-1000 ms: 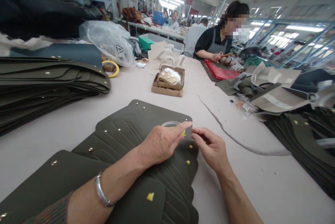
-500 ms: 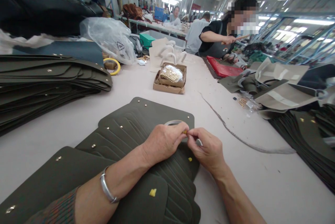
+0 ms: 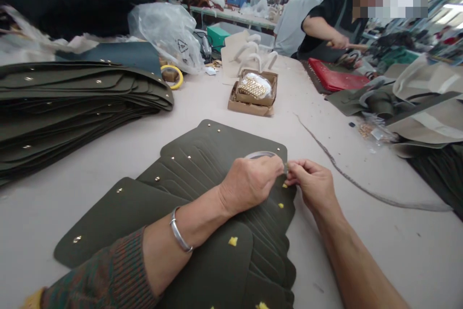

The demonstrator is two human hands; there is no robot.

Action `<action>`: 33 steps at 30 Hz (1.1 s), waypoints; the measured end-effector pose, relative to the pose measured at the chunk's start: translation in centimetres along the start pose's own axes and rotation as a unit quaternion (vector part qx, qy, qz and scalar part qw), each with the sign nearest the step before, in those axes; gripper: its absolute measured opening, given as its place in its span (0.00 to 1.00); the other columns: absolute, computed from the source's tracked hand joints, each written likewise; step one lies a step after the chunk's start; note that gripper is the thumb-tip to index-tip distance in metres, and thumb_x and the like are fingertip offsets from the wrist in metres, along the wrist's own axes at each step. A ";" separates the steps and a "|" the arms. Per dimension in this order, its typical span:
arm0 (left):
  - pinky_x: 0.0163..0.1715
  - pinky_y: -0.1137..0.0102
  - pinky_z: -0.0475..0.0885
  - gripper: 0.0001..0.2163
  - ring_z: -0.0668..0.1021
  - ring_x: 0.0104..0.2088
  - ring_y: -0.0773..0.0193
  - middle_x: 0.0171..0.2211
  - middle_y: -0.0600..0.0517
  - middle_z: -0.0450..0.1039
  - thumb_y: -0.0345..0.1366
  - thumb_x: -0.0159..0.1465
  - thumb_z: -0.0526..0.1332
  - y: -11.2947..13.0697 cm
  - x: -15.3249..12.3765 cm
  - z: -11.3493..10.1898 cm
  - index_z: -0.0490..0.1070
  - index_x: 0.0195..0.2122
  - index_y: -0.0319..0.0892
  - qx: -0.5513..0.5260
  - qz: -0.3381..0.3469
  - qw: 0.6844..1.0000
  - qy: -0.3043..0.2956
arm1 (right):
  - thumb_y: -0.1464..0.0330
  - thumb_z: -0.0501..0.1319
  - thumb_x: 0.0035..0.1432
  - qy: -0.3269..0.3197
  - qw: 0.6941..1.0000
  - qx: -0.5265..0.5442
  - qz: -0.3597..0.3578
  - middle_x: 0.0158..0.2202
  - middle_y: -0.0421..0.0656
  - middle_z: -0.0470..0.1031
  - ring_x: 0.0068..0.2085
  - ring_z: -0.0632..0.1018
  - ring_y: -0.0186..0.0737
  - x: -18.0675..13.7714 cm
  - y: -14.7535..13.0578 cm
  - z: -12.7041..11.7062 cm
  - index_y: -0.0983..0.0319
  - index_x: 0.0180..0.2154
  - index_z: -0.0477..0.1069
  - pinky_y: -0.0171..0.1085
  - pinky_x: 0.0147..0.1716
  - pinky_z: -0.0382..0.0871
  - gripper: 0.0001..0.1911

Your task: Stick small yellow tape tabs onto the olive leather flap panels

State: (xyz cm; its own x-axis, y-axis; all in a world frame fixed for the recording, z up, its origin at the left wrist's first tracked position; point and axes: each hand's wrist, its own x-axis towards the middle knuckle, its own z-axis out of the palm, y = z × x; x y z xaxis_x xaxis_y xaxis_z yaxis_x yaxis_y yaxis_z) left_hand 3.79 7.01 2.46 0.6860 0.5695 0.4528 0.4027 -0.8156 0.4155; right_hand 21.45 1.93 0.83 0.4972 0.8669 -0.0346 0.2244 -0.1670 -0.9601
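the panels [image 3: 206, 174] lie fanned on the worktop [image 3: 408, 236], under and leftward of the pinch, long axes crosswise; the left hand [image 3: 251, 181] reaches over them, the right hand [image 3: 313, 181] sits at their right edge. each hand's fingertips pinch closed, almost meeting; anything between is too blurred to tell. the panels are matte, olive and round-cornered, with shiny rivets [image 3: 157, 179], crinkled yellow scraps [image 3: 233, 241] and a smooth pale ring [image 3: 261, 154] near the far right corner.

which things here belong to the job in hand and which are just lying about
Likely in the job: fanned dark green panels, yellow bits on them, pale ring partly behind the left hand.

Probably just lying about: clear plastic bag, yellow-rimmed roll, green box.
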 end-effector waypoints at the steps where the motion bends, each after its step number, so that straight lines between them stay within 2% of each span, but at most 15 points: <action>1: 0.34 0.73 0.67 0.08 0.74 0.34 0.66 0.33 0.53 0.73 0.34 0.69 0.48 -0.2 0.1 0.0 0.65 0.37 0.42 0.008 -0.015 1.000 -0.005 | 0.59 0.65 0.47 0.016 1.000 -0.021 -0.010 0.19 0.40 0.74 0.20 0.74 0.36 0.3 0.2 -0.3 0.64 0.27 0.73 0.34 0.22 0.70 0.13; 4: 0.37 0.70 0.68 0.06 0.74 0.35 0.64 0.32 0.53 0.72 0.32 0.69 0.50 -0.9 0.4 0.0 0.64 0.37 0.42 0.049 -0.055 0.997 -0.036 | 0.58 0.61 0.53 0.027 0.985 -0.152 -0.082 0.25 0.43 0.77 0.26 0.76 0.38 0.6 0.6 -1.0 0.63 0.30 0.75 0.36 0.28 0.70 0.14; 7: 0.42 0.67 0.68 0.05 0.74 0.37 0.62 0.32 0.52 0.71 0.30 0.68 0.50 -1.5 0.6 0.2 0.64 0.37 0.42 0.073 -0.052 0.994 -0.056 | 0.59 0.58 0.55 0.011 0.961 -0.248 -0.121 0.26 0.43 0.78 0.27 0.76 0.39 0.4 0.5 -1.0 0.62 0.32 0.75 0.36 0.29 0.67 0.14; 11: 0.46 0.65 0.67 0.05 0.73 0.40 0.62 0.35 0.51 0.72 0.28 0.66 0.51 -1.9 0.5 0.5 0.65 0.38 0.42 0.051 -0.035 0.995 -0.078 | 0.59 0.59 0.55 -0.042 0.973 -0.211 -0.080 0.25 0.42 0.77 0.27 0.75 0.39 0.0 0.5 -0.7 0.62 0.29 0.75 0.35 0.28 0.66 0.14; 15: 0.46 0.65 0.67 0.07 0.73 0.39 0.62 0.36 0.51 0.72 0.24 0.64 0.51 -1.9 0.7 0.6 0.65 0.37 0.42 0.031 -0.020 0.991 -0.131 | 0.58 0.58 0.55 -0.092 0.975 -0.191 -0.066 0.26 0.43 0.78 0.28 0.75 0.39 0.0 1.0 -0.8 0.63 0.30 0.75 0.34 0.27 0.65 0.15; 21: 0.43 0.64 0.68 0.08 0.74 0.38 0.61 0.36 0.50 0.73 0.23 0.63 0.50 -1.6 1.2 0.1 0.65 0.37 0.41 0.044 -0.018 0.983 -0.177 | 0.59 0.59 0.52 -0.087 0.967 -0.234 -0.043 0.25 0.42 0.78 0.26 0.75 0.39 0.8 1.4 -0.7 0.63 0.29 0.76 0.34 0.26 0.64 0.14; 31: 0.38 0.64 0.69 0.07 0.74 0.38 0.58 0.37 0.50 0.73 0.24 0.63 0.51 -1.7 0.9 0.3 0.64 0.37 0.42 0.057 -0.016 0.983 -0.173 | 0.63 0.57 0.52 -0.080 0.938 -0.325 -0.093 0.22 0.41 0.77 0.23 0.74 0.37 0.8 0.6 0.2 0.60 0.26 0.76 0.34 0.25 0.64 0.12; 33: 0.37 0.64 0.69 0.07 0.74 0.38 0.58 0.37 0.49 0.73 0.24 0.63 0.51 -1.7 0.9 0.3 0.64 0.37 0.42 0.056 -0.017 0.983 -0.176 | 0.63 0.58 0.52 -0.087 0.936 -0.327 -0.096 0.22 0.40 0.77 0.23 0.74 0.37 1.0 0.7 0.0 0.60 0.29 0.77 0.34 0.25 0.64 0.11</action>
State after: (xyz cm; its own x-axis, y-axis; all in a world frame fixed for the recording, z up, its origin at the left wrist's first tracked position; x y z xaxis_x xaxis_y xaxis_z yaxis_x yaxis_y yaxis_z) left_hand 3.94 8.87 1.93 0.8304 0.5413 0.1320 0.4788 -0.8144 0.3278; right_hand 22.07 2.73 0.13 0.2645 0.9641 0.0221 0.7893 -0.2032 -0.5794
